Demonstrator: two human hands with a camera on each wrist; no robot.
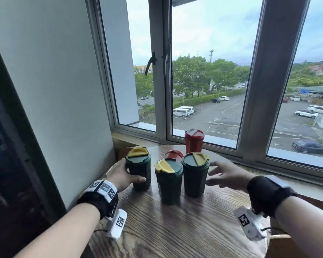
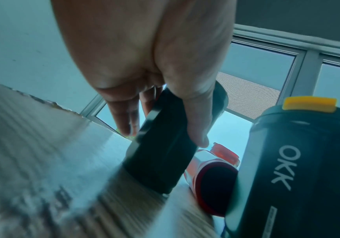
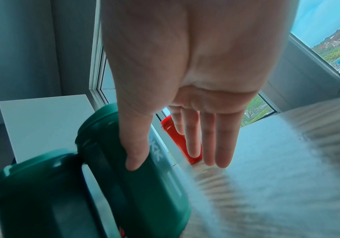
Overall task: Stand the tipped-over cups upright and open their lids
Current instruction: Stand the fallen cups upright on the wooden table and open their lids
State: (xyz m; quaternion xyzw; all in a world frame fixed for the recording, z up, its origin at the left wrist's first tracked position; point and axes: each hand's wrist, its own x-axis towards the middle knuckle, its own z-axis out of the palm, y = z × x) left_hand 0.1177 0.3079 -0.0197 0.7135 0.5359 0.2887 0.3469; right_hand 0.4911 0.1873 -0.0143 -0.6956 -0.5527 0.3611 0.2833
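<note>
Green plastic fills the curl of the left hand (image 1: 122,176): thumb in front, fingers behind, it grips the left green cup (image 1: 139,169), which stands upright near the table's left edge. The right hand (image 1: 226,175) holds nothing; its fingers (image 3: 209,145) are straight and spread, with the thumb at or just beside the wall of the right green cup (image 1: 194,175). Between these two stands the middle green cup (image 1: 169,182), also upright. All three carry yellow flaps, but whether those flaps are lifted or snapped down cannot be told. Behind them a red cup (image 2: 209,180) lies on its side on the wooden table (image 1: 194,229), and a second red cup (image 1: 194,141) stands upright near the window. Judging from this, the green cups are righted; one red cup is left to stand up, and probably some lids to open.
</note>
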